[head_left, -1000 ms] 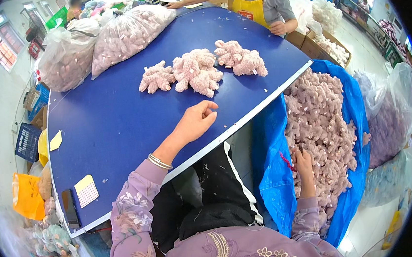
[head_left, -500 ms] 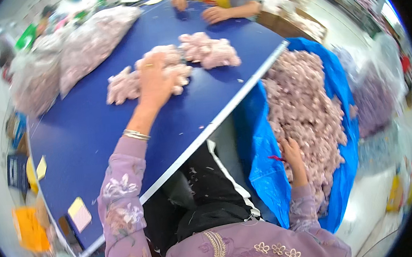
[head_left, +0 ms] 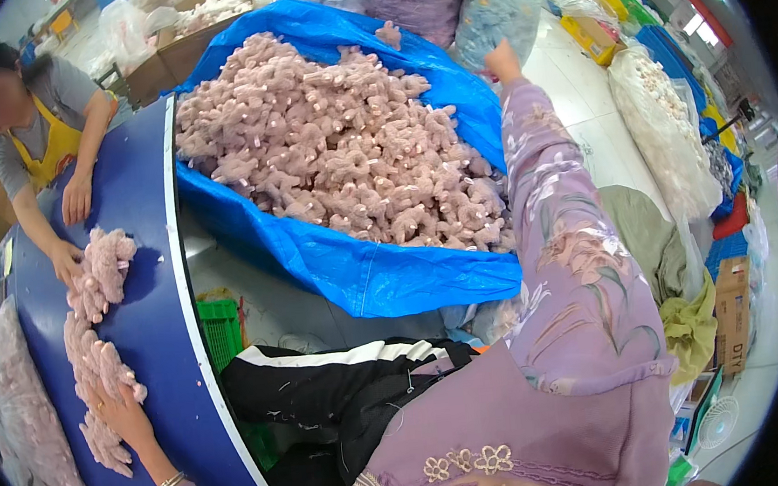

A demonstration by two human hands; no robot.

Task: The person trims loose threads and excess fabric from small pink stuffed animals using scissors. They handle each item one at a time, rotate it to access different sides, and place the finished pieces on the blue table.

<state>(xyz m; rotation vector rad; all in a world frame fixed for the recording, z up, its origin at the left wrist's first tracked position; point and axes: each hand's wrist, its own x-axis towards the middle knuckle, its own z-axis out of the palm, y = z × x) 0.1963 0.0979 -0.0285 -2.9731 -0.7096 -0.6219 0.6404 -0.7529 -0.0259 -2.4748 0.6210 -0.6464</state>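
Note:
My left hand point(head_left: 123, 417) is on the blue table, fingers curled over fluffy pink plush toys point(head_left: 96, 360) that lie in a line; their fluff partly hides the fingertips. Stretched far out, my right hand point(head_left: 504, 62) is above the far right rim of a blue tarp point(head_left: 383, 281). Its fingers are closed, and a small red thing point(head_left: 488, 75), too small to name, shows at them. A large heap of the same pink plush pieces point(head_left: 333, 145) fills the tarp. A clear bag with bluish contents point(head_left: 497, 8) stands just beyond my right hand.
Across the blue table point(head_left: 161, 359), a person in a yellow apron point(head_left: 47, 145) has a hand on the far plush toys. Filled clear bags point(head_left: 35, 408) lie along the table's left. A green crate point(head_left: 220, 329) is under its edge. A white sack point(head_left: 664, 132) lies at right.
My view has swung right, so the tarp is now centred. My right hand has left the plush heap and reached out past the tarp's far side. My left hand stays at the plush toys.

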